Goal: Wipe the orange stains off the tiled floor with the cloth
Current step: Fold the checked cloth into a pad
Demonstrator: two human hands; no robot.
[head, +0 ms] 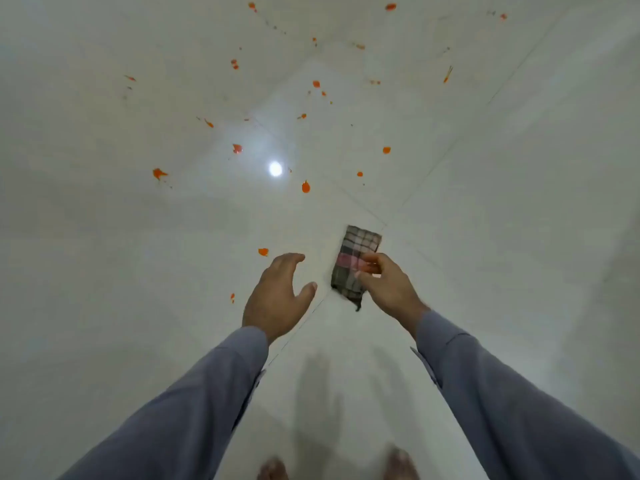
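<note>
Our right hand [388, 289] has its grip on the cloth [356, 251]; left hand [277, 296] wide; stains [305, 187] at twelve o'clock on the floor [502, 202].

A round light reflection [275, 168] is seen on glossy tile. Two bare feet [272, 470] are seen at the bottom edge, blurred.

Folded plaid cloth [354, 261], orange stains [305, 186] scattered

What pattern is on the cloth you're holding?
The cloth is a dark grey-brown plaid with a pink band, held in the right hand; head view.
</note>
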